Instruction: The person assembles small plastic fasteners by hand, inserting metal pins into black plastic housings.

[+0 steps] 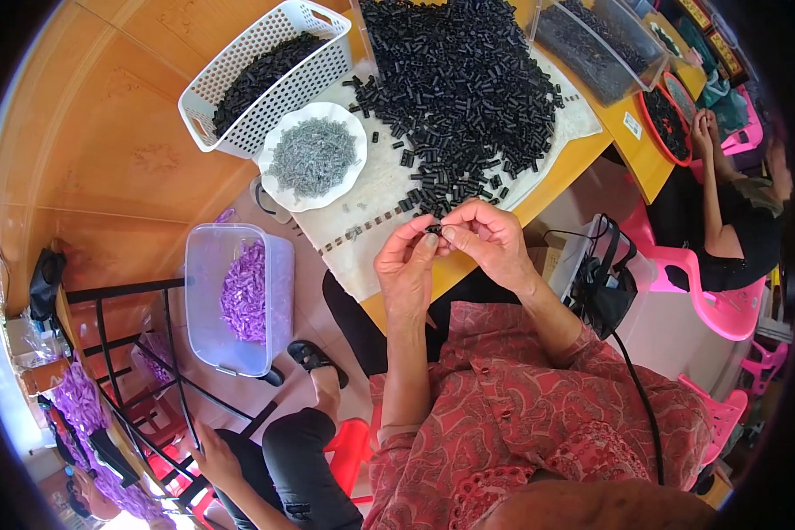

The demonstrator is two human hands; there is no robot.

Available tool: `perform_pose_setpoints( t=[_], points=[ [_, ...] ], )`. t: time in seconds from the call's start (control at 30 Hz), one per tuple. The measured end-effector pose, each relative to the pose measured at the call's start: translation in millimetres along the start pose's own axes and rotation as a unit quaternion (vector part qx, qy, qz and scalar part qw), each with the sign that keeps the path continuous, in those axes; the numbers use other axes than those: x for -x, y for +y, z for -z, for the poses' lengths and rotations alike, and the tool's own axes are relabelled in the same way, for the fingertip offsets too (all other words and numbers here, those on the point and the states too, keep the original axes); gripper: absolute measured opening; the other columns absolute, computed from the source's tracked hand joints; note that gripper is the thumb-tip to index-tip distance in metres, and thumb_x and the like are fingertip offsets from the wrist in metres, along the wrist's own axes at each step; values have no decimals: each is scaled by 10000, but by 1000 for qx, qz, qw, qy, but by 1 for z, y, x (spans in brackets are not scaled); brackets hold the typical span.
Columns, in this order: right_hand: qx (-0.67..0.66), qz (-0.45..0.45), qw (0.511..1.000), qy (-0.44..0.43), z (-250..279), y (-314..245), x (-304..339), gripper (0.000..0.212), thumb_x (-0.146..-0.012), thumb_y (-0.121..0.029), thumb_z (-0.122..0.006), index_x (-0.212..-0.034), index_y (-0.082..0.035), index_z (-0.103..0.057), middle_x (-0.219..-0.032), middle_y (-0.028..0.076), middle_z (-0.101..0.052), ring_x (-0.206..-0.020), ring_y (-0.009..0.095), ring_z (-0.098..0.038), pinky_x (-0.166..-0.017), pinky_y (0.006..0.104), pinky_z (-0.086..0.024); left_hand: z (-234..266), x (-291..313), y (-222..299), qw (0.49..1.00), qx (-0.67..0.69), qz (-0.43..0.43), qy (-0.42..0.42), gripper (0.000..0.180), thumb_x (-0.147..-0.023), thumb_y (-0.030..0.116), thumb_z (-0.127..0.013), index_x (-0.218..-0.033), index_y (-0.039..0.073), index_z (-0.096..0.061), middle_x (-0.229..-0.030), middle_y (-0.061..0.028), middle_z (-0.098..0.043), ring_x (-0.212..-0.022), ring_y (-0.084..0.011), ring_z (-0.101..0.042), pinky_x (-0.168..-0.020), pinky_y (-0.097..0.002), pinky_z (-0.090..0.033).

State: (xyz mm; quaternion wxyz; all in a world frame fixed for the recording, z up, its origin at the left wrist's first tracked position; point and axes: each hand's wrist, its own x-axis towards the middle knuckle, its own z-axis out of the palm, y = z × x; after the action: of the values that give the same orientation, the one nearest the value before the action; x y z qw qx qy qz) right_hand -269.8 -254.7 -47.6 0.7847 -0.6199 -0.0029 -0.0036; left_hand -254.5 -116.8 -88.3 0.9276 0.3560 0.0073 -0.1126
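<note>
My left hand [406, 265] and my right hand [490, 243] meet above the near edge of the cloth-covered table. Between their thumbs and fingertips they pinch a small black plastic piece [434, 230], mostly hidden by the fingers. Just beyond my hands spreads a large heap of small black rectangular plastic pieces [459, 97]. To the left of the heap stands a white scalloped dish [274, 188] full of tiny clear plastic parts [314, 157]. A few clear parts [353, 232] lie loose on the pale cloth [362, 276].
A white perforated basket [302, 99] of black pieces stands at the far left. Clear bins [609, 66] sit far right. On the floor is a translucent tub [205, 327] with purple pieces. One person [729, 221] works at a red-rimmed tray [649, 115]; another [296, 450] sits lower left.
</note>
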Motion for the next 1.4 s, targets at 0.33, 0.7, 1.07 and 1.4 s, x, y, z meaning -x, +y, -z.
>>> perform_pose_setpoints(
  t=[0.33,0.7,1.07,1.4],
  points=[
    [97,39,994,-29,-5,-13,8,56,-860,62,-591,-916,61,-600,-879,89,-596,-761,149,-636,-690,260,-533,0,15,6,998,-43,-33,-14,237,-855,-74,-594,-1088,-43,-621,-942,-88,-638,-784,-139,-617,-721,-254,-532],
    [51,-55,994,-78,-12,-26,11,91,-845,28,-635,-931,47,-610,-835,92,-652,-744,138,-639,-671,238,-520,12,30,6,994,97,8,-52,249,-858,-42,-604,-1107,-34,-610,-921,-106,-647,-797,-166,-619,-712,-282,-529],
    [8,-63,995,-78,-20,-19,16,41,-883,8,-598,-909,38,-587,-802,82,-638,-715,129,-626,-656,243,-520,16,38,1,991,121,6,-59,238,-875,-7,-603,-1112,-26,-601,-933,-108,-651,-800,-174,-624,-717,-290,-524],
    [126,-49,989,-67,-21,-18,5,80,-895,-56,-604,-875,22,-607,-755,45,-636,-631,78,-588,-546,218,-475,25,31,6,994,94,2,-50,188,-877,9,-608,-1063,-18,-601,-944,-114,-649,-795,-185,-623,-699,-289,-515]
  ],
)
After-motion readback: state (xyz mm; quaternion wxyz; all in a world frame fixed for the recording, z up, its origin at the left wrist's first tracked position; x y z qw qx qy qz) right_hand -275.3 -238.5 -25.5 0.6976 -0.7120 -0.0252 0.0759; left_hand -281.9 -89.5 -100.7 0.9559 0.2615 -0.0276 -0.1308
